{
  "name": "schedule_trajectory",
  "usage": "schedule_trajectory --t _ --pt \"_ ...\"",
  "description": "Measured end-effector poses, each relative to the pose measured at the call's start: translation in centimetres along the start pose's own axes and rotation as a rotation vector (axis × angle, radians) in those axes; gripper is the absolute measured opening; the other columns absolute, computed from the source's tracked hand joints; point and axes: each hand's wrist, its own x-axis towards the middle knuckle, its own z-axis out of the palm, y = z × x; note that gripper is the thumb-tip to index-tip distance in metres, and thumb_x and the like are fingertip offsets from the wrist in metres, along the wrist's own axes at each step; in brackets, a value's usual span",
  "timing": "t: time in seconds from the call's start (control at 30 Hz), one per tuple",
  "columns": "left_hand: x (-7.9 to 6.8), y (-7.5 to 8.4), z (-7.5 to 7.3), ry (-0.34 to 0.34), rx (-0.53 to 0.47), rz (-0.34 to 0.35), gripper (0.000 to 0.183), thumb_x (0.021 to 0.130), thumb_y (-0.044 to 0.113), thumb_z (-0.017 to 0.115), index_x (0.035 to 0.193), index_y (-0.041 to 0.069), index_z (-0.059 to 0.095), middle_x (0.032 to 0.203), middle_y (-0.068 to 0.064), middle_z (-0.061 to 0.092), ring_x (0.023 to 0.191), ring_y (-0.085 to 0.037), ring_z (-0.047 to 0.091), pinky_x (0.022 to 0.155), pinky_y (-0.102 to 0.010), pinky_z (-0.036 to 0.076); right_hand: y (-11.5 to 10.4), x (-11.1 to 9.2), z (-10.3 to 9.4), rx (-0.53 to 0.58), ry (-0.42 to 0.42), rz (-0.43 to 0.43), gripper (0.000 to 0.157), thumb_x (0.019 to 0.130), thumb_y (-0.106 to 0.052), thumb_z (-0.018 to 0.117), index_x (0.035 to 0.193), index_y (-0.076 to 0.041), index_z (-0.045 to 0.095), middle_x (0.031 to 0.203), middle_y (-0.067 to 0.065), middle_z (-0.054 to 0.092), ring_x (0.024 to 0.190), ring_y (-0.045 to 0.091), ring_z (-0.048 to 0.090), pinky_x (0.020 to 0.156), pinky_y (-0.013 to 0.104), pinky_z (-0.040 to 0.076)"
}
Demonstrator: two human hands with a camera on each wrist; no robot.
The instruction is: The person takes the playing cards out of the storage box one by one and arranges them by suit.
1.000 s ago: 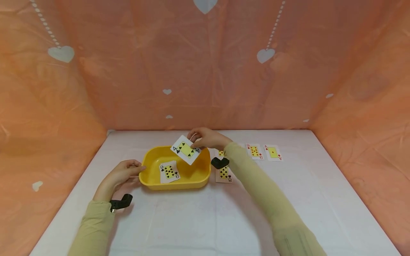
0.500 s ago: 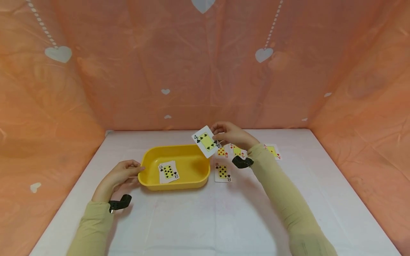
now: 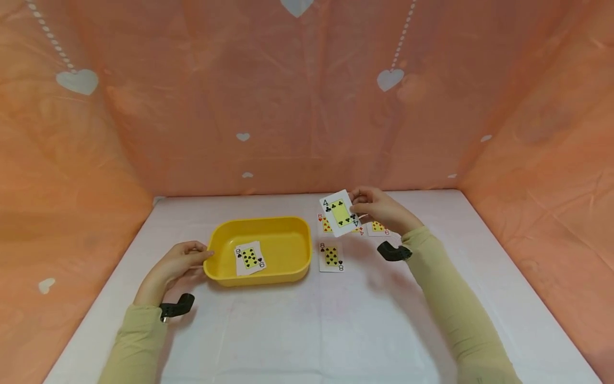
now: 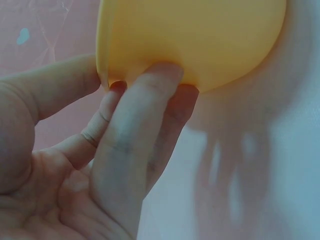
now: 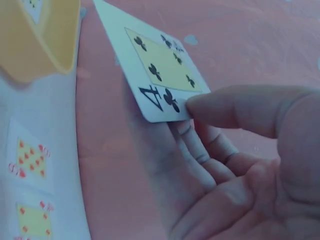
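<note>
My left hand [image 3: 175, 266] grips the left end of a yellow plastic tub [image 3: 299, 272], thumb at the rim and fingers against the outer wall [image 4: 200, 45]. Inside the tub lie a few overlapping playing cards, a nine of spades [image 3: 250, 258] on top. Above the table, to the right of the tub, my right hand [image 3: 384, 210] pinches a four of clubs [image 3: 339, 213] between thumb and fingers. The right wrist view shows the card [image 5: 160, 65] tilted, held by one corner. Beneath it, an eight of spades [image 3: 331, 257] lies face up on the table.
Behind the held card, a row of red cards lies on the white tabletop [image 3: 268, 336], including an eight of hearts [image 3: 325, 224] and a partly hidden red card [image 3: 378, 227] at the right. An orange cloth backdrop [image 3: 307, 117] with hearts rises behind and beside the table.
My right hand has carried the four of clubs from above the tub to the right, over the row of red cards. My left hand has stayed on the tub.
</note>
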Motion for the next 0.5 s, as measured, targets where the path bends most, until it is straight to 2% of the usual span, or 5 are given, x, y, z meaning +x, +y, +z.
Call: schedule_trajectory --t 0.2,0.4,0.5 --pt "-0.2 0.1 0.1 0.001 -0.003 0.005 0.037 0.094 0.022 0.063 0.110 -0.008 0.049 0.089 -0.012 0.063 0.070 -0.015 0.063 0.068 -0.030 0.056 2.1 -1.5 -0.8 0.040 0.043 0.082 0.024 0.093 -0.002 0.054 0.113 0.005 0.044 0.107 0.019 0.060 0.093 0.026 0.063 0.073 0.037 0.054" --pt "-0.3 0.1 0.0 0.001 -0.011 0.000 0.037 0.094 0.023 0.063 0.110 -0.007 0.049 0.089 -0.012 0.063 0.070 -0.015 0.063 0.068 -0.030 0.056 5.2 -2.7 -0.9 0.054 0.080 0.166 0.022 0.090 0.001 0.051 0.109 0.009 0.044 0.110 0.022 0.059 0.091 0.024 0.064 0.075 0.038 0.054" --pt "-0.4 0.1 0.0 0.003 -0.012 -0.004 0.037 0.094 0.024 0.064 0.110 -0.006 0.049 0.090 -0.012 0.064 0.072 -0.015 0.063 0.069 -0.031 0.056 7.0 -3.1 -0.9 0.039 0.125 0.237 0.023 0.089 -0.001 0.054 0.108 0.009 0.046 0.106 0.019 0.061 0.086 0.020 0.064 0.075 0.036 0.054"
